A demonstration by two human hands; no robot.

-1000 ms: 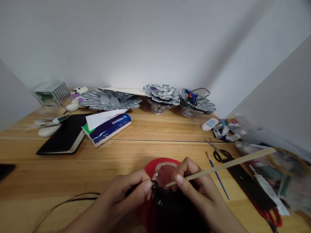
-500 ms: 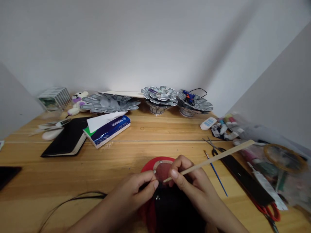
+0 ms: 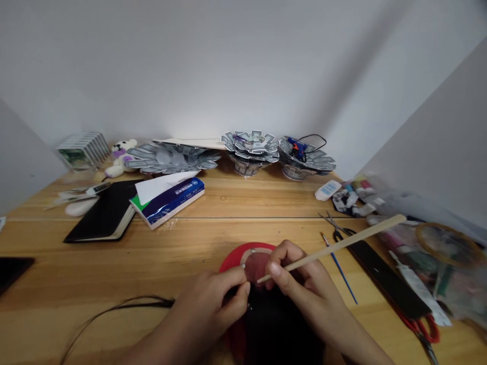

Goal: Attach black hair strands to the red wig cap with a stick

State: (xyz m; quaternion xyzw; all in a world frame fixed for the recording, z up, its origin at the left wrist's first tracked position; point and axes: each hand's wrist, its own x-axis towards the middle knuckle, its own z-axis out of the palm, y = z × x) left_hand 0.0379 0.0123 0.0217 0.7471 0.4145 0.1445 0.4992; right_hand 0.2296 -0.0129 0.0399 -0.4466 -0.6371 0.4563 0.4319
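In my right hand (image 3: 300, 279) a pale wooden chopstick (image 3: 353, 238) is gripped between thumb and fingers. It slants up to the right, its thin tip low and close to my left fingertips. My left hand (image 3: 224, 296) is closed in a pinch; what lies between finger and thumb is too small to make out. Both hands are over a round red piece (image 3: 232, 258) with a dull-red centre, a beige rim and small silvery studs. Black material (image 3: 281, 329) covers its near part. Long black strands (image 3: 140, 304) trail out left of my left forearm.
On the right lie a blue paintbrush (image 3: 344, 276), scissors (image 3: 337, 233), a long black strip (image 3: 388, 279), red-handled scissors (image 3: 429, 329) and plastic bags (image 3: 456, 284). Behind stand a tissue pack (image 3: 171, 203), a black notebook (image 3: 102, 213) and petalled paper bowls (image 3: 249, 152), one holding a blue glue gun (image 3: 297, 147).
The chopstick has tilted a little, its far end shifting slightly right and up. My left hand stays pinched, almost in place. The whole view has shifted slightly.
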